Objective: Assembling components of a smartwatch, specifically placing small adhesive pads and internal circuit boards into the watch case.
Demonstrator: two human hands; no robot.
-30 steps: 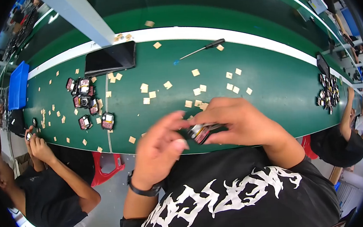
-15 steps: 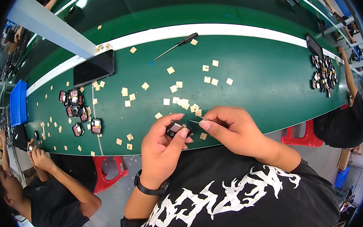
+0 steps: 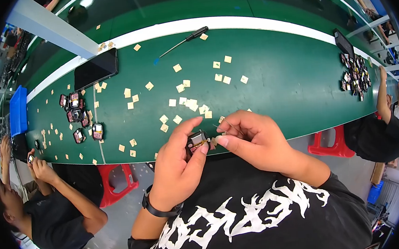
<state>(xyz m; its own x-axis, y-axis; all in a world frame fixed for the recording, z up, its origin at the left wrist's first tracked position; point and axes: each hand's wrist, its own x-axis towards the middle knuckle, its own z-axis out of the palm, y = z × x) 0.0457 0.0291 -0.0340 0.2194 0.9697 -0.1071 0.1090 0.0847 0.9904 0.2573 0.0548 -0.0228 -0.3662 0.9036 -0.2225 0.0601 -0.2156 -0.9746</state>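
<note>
My left hand (image 3: 177, 166) is closed around a small black electronic unit (image 3: 197, 141) with a silver face, held just over the table's near edge. Close to its right side, my right hand (image 3: 257, 141) pinches a pair of thin metal tweezers (image 3: 221, 122) between thumb and fingers. A small pale piece shows by the right thumb tip; whether it is held or lies behind cannot be made out. Beyond both hands, several cream-coloured square pieces (image 3: 191, 104) lie scattered on the green table (image 3: 279, 71).
More black units (image 3: 72, 106) sit at the left, near a flat black panel (image 3: 96, 69). A heap of similar units (image 3: 356, 77) is far right. A screwdriver (image 3: 179, 46) lies at the back. Co-workers sit on both sides, by red stools (image 3: 327, 143). A blue bin (image 3: 19, 110) stands far left.
The unit in my left hand has turned so more of its silver face shows. My right hand has tilted the tweezers more upright. The table scene has shifted slightly up and left in view.
</note>
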